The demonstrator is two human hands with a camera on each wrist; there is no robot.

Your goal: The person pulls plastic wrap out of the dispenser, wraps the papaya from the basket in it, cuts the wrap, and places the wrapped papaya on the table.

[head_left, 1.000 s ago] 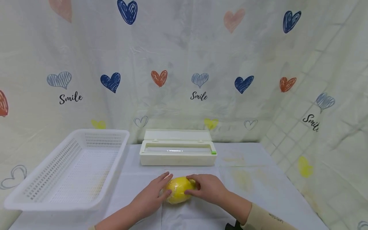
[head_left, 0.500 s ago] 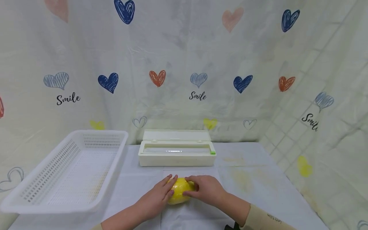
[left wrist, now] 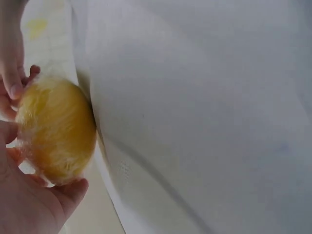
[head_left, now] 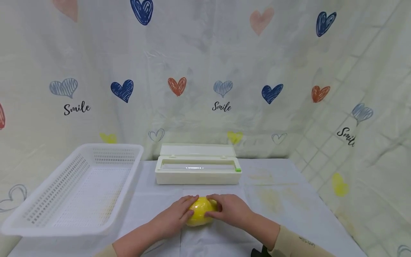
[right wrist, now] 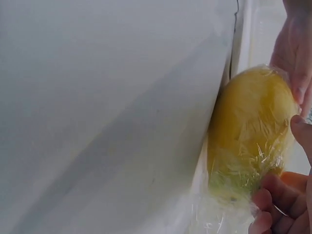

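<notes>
A yellow oval fruit [head_left: 200,211] wrapped in clear plastic film sits on the white-covered table in front of me. In the right wrist view, wrinkled film gathers at the greenish end of the fruit [right wrist: 246,141]. My left hand [head_left: 171,217] holds its left side, thumb toward me and fingers over the far side. Thumb and fingers of my right hand [head_left: 232,211] grip the right end. The left wrist view shows my left hand [left wrist: 29,200] curled around the fruit [left wrist: 58,129]. Its underside is hidden in the head view.
Behind the fruit stands a white cling film dispenser [head_left: 197,177] with its lid up and a green slider [head_left: 238,170] at the right. A white perforated basket [head_left: 128,189] is at the left. A heart-print curtain [head_left: 196,121] hangs behind the table.
My left hand's fingers have drawn closer together and moved further over the fruit. The right hand keeps nearly the same grip, and the fruit stays in about the same place.
</notes>
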